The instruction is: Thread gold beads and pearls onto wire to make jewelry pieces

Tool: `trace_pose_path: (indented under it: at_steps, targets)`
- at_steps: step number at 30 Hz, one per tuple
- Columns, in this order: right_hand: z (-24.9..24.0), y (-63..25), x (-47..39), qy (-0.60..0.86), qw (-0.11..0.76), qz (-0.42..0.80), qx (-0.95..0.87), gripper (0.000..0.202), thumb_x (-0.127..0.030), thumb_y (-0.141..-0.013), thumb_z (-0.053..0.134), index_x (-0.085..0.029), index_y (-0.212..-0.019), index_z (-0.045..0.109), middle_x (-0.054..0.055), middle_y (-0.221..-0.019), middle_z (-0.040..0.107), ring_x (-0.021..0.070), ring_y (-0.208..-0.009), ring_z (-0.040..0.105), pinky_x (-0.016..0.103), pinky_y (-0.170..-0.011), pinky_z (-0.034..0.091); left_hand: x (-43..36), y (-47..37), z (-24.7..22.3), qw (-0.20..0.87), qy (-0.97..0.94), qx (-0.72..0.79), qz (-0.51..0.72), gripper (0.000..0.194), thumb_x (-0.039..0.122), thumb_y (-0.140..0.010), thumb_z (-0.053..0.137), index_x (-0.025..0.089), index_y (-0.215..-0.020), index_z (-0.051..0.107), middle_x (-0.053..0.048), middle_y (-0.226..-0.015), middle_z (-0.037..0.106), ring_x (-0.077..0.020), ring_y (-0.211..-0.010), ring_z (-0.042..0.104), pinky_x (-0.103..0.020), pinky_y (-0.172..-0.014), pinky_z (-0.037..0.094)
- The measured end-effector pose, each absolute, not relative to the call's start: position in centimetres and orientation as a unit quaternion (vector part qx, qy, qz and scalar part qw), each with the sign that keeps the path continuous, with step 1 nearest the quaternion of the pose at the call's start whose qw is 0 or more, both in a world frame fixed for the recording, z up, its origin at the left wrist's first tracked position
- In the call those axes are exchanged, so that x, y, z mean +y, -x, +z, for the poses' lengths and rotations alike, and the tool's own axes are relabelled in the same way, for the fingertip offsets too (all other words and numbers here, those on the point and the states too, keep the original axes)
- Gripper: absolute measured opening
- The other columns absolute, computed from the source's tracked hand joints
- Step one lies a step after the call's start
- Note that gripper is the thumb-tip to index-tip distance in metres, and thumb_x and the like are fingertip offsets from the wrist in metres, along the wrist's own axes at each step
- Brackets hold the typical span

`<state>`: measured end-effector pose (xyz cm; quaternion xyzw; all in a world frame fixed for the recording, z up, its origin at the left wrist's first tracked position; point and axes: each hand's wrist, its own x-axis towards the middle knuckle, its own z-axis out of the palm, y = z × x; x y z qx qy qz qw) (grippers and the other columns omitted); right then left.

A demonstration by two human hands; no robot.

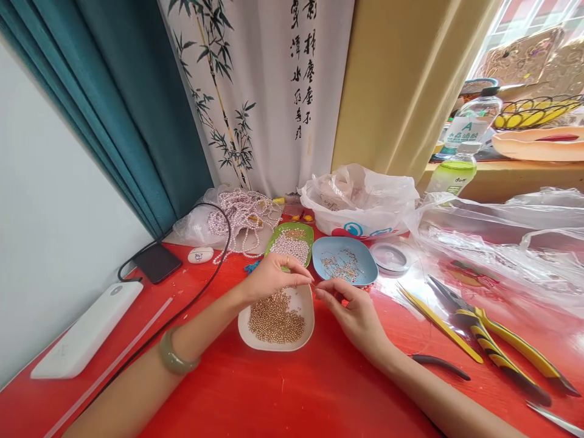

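Note:
My left hand point(277, 277) is pinched, thumb against fingers, above the back edge of a white dish point(276, 348) of small gold beads point(276, 319). Facing it, my right hand point(350, 309) is also pinched, just right of that dish. The fingertips of both hands almost meet; whatever lies between them is too small to make out. Behind the hands stand a green tray point(311, 234) with pale pearl beads point(289, 249) and gold ones, and a blue tray point(367, 258) holding small metal pieces point(342, 265).
Yellow tweezers point(440, 324) and long-nose pliers point(499, 340) lie on the red table point(283, 395) at right. Behind are strung pearls point(239, 213), a plastic bag point(365, 194) and a clear spool point(390, 258). A phone point(157, 263), black cable point(207, 283) and white power bank point(89, 328) lie left.

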<state>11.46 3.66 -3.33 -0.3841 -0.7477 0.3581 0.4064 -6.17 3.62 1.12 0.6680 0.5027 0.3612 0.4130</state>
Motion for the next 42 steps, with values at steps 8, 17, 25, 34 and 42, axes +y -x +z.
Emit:
trace_pose_path:
  at_steps: [8,17,25,34,42]
  targets:
    - [-3.6,-11.5,3.9,0.41,0.407,0.37,-0.728,0.018,-0.03,-0.081,0.047,-0.019,-0.072,0.058,0.001,-0.069,0.063,0.0149,-0.063,0.055,0.024,-0.059,0.042,4.5,8.2,0.3,0.325,-0.709,0.571,0.258,0.014,0.022,-0.068,0.059,0.016,-0.074,0.071,-0.004,-0.074,0.071,-0.0173,-0.07,0.062,-0.026,-0.066,0.045]
    - [-3.6,-11.4,4.0,0.421,0.408,0.378,-0.716,0.018,-0.033,-0.08,0.048,-0.02,-0.073,0.059,0.002,-0.072,0.064,0.0157,-0.063,0.055,0.025,-0.058,0.043,4.1,7.2,-2.1,0.257,-0.742,0.587,0.197,0.012,0.015,-0.062,0.059,0.019,-0.066,0.069,-0.003,-0.068,0.069,-0.0184,-0.066,0.06,-0.027,-0.061,0.039]
    - [-3.5,-11.4,3.8,0.415,0.394,0.39,-0.722,0.018,-0.033,-0.08,0.049,-0.02,-0.073,0.059,0.002,-0.073,0.065,0.0171,-0.068,0.058,0.027,-0.061,0.044,3.8,7.0,-2.1,0.288,-0.719,0.59,0.228,0.01,0.015,-0.062,0.057,0.019,-0.058,0.065,-0.004,-0.066,0.065,-0.0208,-0.071,0.057,-0.028,-0.065,0.038]
    - [-3.5,-11.4,3.6,0.38,0.383,0.446,-0.714,0.015,-0.03,-0.081,0.048,-0.02,-0.081,0.059,0.002,-0.07,0.065,0.016,-0.065,0.061,0.027,-0.062,0.047,4.5,7.3,-0.4,0.484,-0.623,0.531,0.309,0.01,0.022,-0.066,0.062,0.012,-0.069,0.064,-0.003,-0.063,0.061,-0.012,-0.057,0.054,-0.025,-0.057,0.042]
    - [-3.1,-11.3,3.4,0.404,0.396,0.416,-0.712,0.013,-0.025,-0.078,0.047,-0.02,-0.069,0.056,0.002,-0.065,0.065,0.0159,-0.063,0.062,0.026,-0.061,0.047,4.1,6.6,-0.6,0.572,-0.526,0.488,0.397,0.013,0.02,-0.065,0.067,0.012,-0.074,0.062,-0.003,-0.071,0.062,-0.0113,-0.069,0.056,-0.022,-0.062,0.044]
